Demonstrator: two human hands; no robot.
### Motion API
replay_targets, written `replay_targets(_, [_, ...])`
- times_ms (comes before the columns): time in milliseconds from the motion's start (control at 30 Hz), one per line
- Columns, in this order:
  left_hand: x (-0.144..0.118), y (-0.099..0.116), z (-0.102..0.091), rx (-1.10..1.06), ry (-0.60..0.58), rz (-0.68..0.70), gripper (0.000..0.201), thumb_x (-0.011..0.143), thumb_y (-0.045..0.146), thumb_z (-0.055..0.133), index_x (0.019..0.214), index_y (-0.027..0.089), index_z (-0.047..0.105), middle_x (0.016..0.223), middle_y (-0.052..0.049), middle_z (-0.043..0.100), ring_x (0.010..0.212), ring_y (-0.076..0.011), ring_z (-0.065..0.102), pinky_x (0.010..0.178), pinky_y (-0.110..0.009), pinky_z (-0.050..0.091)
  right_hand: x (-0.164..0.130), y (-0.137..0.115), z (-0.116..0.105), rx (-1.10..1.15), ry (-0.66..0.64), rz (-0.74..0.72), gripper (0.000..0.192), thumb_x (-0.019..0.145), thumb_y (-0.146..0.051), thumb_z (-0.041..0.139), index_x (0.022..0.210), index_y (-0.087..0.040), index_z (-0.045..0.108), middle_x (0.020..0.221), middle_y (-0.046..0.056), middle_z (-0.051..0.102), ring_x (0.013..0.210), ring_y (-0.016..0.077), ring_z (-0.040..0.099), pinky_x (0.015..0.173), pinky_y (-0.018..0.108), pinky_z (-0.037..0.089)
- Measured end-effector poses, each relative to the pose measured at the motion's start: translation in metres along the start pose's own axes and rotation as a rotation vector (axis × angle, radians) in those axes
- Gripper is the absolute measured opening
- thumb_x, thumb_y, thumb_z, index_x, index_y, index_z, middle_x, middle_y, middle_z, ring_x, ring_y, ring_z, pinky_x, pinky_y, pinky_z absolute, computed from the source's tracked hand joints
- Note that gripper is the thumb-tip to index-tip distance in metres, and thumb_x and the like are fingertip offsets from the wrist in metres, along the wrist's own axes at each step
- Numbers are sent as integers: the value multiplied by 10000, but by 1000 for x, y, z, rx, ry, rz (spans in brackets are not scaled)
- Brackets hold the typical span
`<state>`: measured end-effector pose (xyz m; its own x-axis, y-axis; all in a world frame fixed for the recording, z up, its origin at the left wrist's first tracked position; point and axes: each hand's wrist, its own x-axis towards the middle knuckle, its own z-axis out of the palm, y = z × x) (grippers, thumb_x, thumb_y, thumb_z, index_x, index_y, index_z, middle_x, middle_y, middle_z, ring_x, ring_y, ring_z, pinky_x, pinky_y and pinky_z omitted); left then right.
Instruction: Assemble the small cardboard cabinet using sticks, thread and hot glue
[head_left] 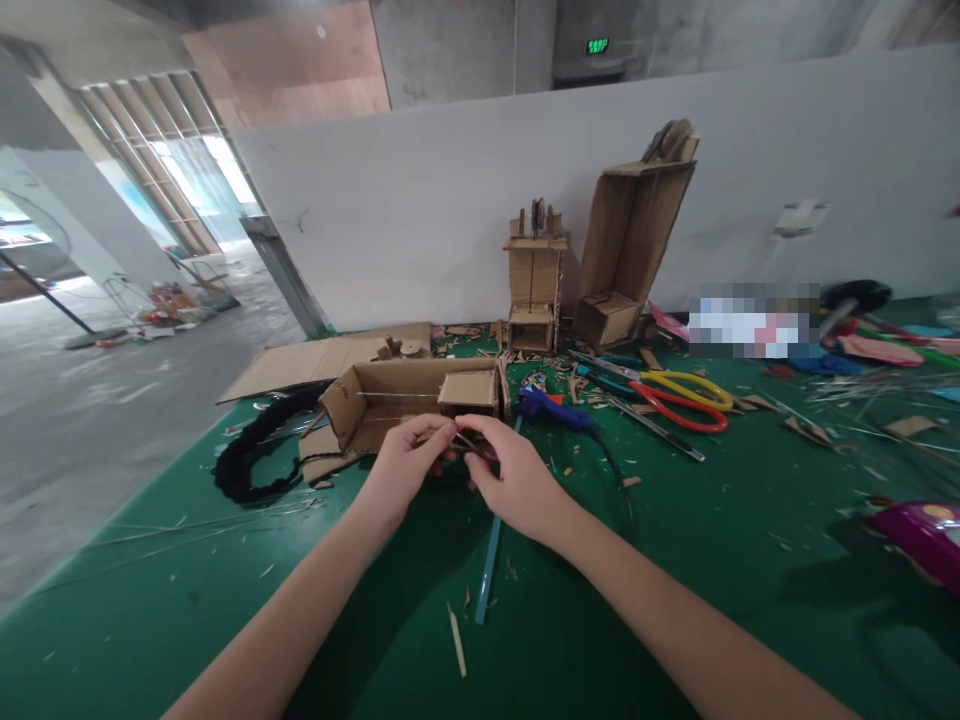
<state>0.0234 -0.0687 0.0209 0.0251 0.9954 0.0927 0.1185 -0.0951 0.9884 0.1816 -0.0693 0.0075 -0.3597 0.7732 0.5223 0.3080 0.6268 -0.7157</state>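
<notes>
My left hand (409, 460) and my right hand (514, 475) come together above the green table, fingers pinched around something small and dark that I cannot make out. Just behind them lies an open cardboard box (397, 380) with a smaller cardboard block (469, 390) at its right end. To the right of the box rests a blue hot glue gun (555, 408), its dark cord trailing toward me. A translucent bluish strip (489, 575) lies below my right hand, and a short pale wooden stick (457, 642) sits nearer to me.
Red-handled scissors (679, 405) and yellow-handled ones (690, 385) lie at the right. Two cardboard structures, a small tower (534, 290) and a tall box (630, 240), stand against the white wall. A black fuzzy coil (251, 450) lies left. A purple object (922, 535) sits far right.
</notes>
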Motion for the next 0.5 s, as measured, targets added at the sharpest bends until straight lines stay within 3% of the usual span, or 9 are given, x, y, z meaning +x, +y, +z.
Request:
replay_targets(167, [-5,-1,-2,-16,-65,-86,298,723,437,678,783,147,658,493,47,469,460,-64,396,428,-167,271,2,-6,5,0,-5,51,277,900,-205,475,1153,-225,586,1043,22,686,959,154,636,847,288,491])
replay_targets(300, [-4,0,-9,-69,-122,-207,338,686,457,708,750,130,649,489,33,478,447,-62,406,407,-163,248,4,-3,6,-148,-14,22,207,907,-230,499,1047,-207,650,979,27,706,897,156,650,815,273,476])
replay_targets(500, [-4,2,-7,-222,-137,-284,356,662,455,736,666,124,605,535,39,456,447,-44,404,378,-146,233,5,-3,7,-398,3,-24,225,930,-252,453,985,-207,667,902,34,694,832,148,640,733,245,449])
